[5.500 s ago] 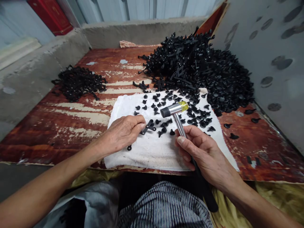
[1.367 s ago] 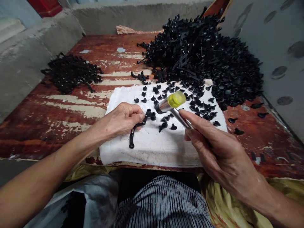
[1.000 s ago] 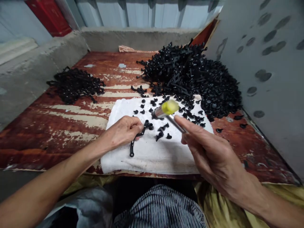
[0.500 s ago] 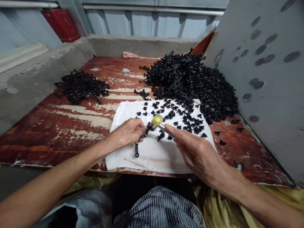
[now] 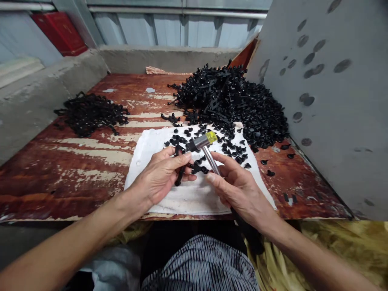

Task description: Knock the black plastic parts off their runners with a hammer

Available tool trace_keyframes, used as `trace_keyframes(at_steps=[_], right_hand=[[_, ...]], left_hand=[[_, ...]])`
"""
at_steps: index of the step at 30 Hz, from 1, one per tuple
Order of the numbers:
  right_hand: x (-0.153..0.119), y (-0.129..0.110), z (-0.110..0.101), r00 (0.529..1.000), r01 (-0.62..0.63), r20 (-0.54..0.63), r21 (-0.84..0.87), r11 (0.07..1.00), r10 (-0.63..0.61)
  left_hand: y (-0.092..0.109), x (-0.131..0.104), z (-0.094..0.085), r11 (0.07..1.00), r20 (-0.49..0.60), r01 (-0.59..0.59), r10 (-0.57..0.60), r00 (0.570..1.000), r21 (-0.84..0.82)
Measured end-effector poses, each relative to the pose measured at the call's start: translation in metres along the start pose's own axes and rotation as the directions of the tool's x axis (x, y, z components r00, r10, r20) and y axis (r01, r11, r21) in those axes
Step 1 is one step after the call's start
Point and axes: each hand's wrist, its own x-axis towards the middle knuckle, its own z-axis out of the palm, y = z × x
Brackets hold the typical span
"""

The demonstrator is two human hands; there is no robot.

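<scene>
A black branched part is pinched in my left hand, raised above the white cloth. My right hand is closed around a hammer with a metal head, a yellow face and a black face. The hammer's metal shaft slants up to the left, and its black face is close to my left fingertips. Small black round pieces lie scattered over the upper part of the cloth. Another black piece shows between my hands; whether it joins the held part I cannot tell.
A large heap of black parts stands at the back right of the worn red table. To the left is a smaller pile. A grey panel rises at the right, and a low concrete ledge borders the back.
The hammer has lifted and tilted, its head now upright in clear view. My left hand has turned and raised the black part. The whole view has shifted slightly.
</scene>
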Motion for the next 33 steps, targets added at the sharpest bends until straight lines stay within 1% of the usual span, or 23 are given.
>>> trace_keyframes(at_steps=[3, 5, 6, 7, 8, 9, 10, 11, 12, 13, 14, 15, 16, 17, 18, 19, 21, 23, 25, 27, 29, 33], right_hand=[[0.009, -0.001, 0.011, 0.999, 0.037, -0.02, 0.086, 0.996, -0.035], [0.014, -0.002, 0.013, 0.997, 0.068, -0.05, 0.132, 0.989, -0.062], [0.016, -0.003, 0.012, 0.996, 0.077, -0.061, 0.149, 0.986, -0.068], [0.018, -0.004, 0.011, 0.995, 0.08, -0.065, 0.16, 0.984, -0.07], [0.019, -0.004, 0.009, 0.995, 0.08, -0.064, 0.163, 0.983, -0.07], [0.02, -0.005, 0.006, 0.996, 0.079, -0.058, 0.16, 0.984, -0.071], [0.02, -0.006, 0.004, 0.996, 0.078, -0.049, 0.155, 0.985, -0.071], [0.02, -0.006, 0.002, 0.997, 0.076, -0.041, 0.15, 0.986, -0.07], [0.02, -0.007, 0.001, 0.997, 0.069, -0.031, 0.145, 0.987, -0.065], [0.02, -0.007, 0.001, 0.998, 0.058, -0.018, 0.143, 0.988, -0.056], [0.02, -0.007, 0.002, 0.999, 0.043, 0.002, 0.148, 0.988, -0.043], [0.019, -0.008, 0.005, 0.999, 0.024, 0.029, 0.157, 0.987, -0.029], [0.018, -0.009, 0.007, 0.998, 0.002, 0.06, 0.167, 0.986, -0.013], [0.017, -0.009, 0.01, 0.995, -0.018, 0.095, 0.174, 0.985, 0.002], [0.016, -0.01, 0.012, 0.992, -0.03, 0.122, 0.175, 0.984, 0.008], [0.015, -0.011, 0.012, 0.99, -0.032, 0.138, 0.163, 0.986, 0.009], [0.012, -0.01, 0.009, 0.993, -0.006, 0.117, 0.092, 0.996, -0.005], [0.009, -0.007, 0.001, 0.999, 0.029, 0.045, -0.005, 1.0, -0.029], [0.005, -0.001, -0.009, 0.999, 0.035, -0.033, -0.065, 0.997, -0.037], [0.002, 0.005, -0.016, 0.996, 0.016, -0.086, -0.055, 0.998, -0.02], [0.001, 0.008, -0.02, 0.994, -0.005, -0.111, -0.022, 1.0, 0.002], [0.0, 0.007, -0.02, 0.993, -0.024, -0.114, -0.001, 1.0, 0.024]], left_hand=[[-0.008, -0.005, 0.008, 0.997, -0.014, 0.04, -0.041, 0.999, -0.071], [-0.011, -0.01, 0.006, 0.996, -0.007, 0.076, -0.076, 0.997, -0.054], [-0.011, -0.013, 0.003, 0.995, 0.005, 0.097, -0.097, 0.995, -0.012], [-0.011, -0.017, -0.003, 0.992, 0.02, 0.109, -0.11, 0.994, 0.066], [-0.01, -0.022, -0.009, 0.976, 0.038, 0.103, -0.113, 0.993, 0.19], [-0.008, -0.028, -0.016, 0.933, 0.046, 0.068, -0.09, 0.995, 0.353], [-0.005, -0.034, -0.023, 0.838, 0.068, -0.013, -0.029, 0.997, 0.546], [-0.002, -0.041, -0.028, 0.66, 0.097, -0.112, 0.059, 0.994, 0.743], [0.001, -0.046, -0.032, 0.429, 0.117, -0.205, 0.223, 0.968, 0.88], [0.004, -0.051, -0.034, 0.19, 0.185, -0.275, 0.388, 0.903, 0.942], [0.006, -0.053, -0.033, -0.015, 0.272, -0.31, 0.519, 0.81, 0.951], [0.007, -0.054, -0.03, -0.182, 0.377, -0.337, 0.583, 0.719, 0.924], [0.007, -0.052, -0.026, -0.302, 0.48, -0.374, 0.577, 0.661, 0.877], [0.006, -0.049, -0.022, -0.377, 0.565, -0.422, 0.523, 0.638, 0.825], [0.005, -0.044, -0.019, -0.412, 0.63, -0.479, 0.44, 0.64, 0.775], [0.003, -0.039, -0.017, -0.403, 0.66, -0.527, 0.365, 0.657, 0.748], [-0.001, -0.028, -0.018, -0.298, 0.648, -0.579, 0.255, 0.718, 0.759], [-0.002, -0.018, -0.023, -0.174, 0.586, -0.56, 0.195, 0.787, 0.81], [0.0, -0.012, -0.027, -0.09, 0.534, -0.526, 0.129, 0.836, 0.845], [0.002, -0.008, -0.028, -0.047, 0.511, -0.509, 0.073, 0.857, 0.86], [0.004, -0.005, -0.026, -0.022, 0.5, -0.5, 0.056, 0.864, 0.866], [0.003, 0.001, -0.022, -0.025, 0.489, -0.488, 0.058, 0.871, 0.872]])
